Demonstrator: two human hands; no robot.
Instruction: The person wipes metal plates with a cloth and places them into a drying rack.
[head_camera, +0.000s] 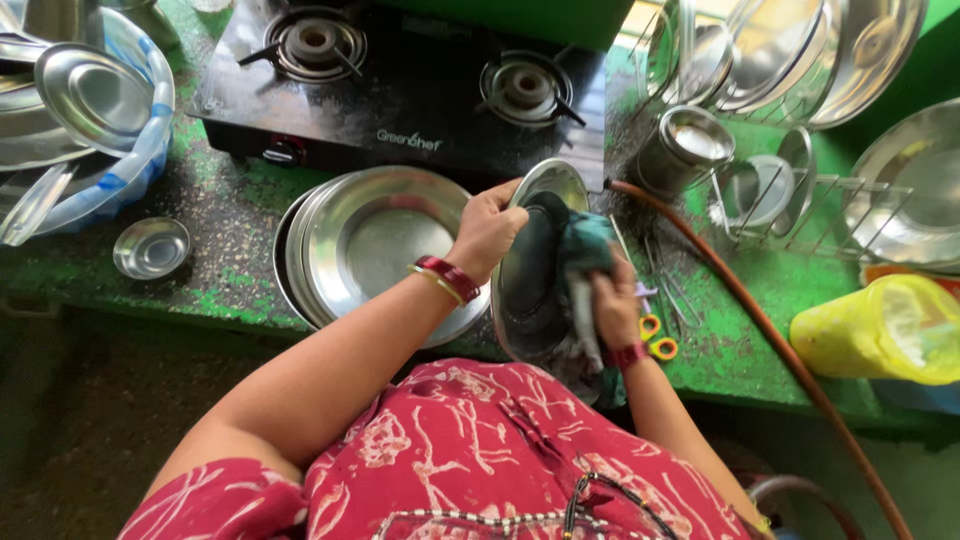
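A steel plate (530, 270) stands on edge at the frame's centre, above the green surface (230, 215). The left hand (487, 230) has its grip clenched on the upper rim; the right hand (615, 305) presses a teal cloth (585, 250), grasped, against it. Stacked plates (375, 240) lie just left.

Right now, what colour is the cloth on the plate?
Teal-green cloth, clearest in the head view.

A stack of plates (375, 240) sits on the counter (230, 215) before the stove (400, 85). Left lie a small bowl (151, 247) and a tub (120, 150) holding dishes. Right stand a canister (685, 148) and a wire rack (800, 195).
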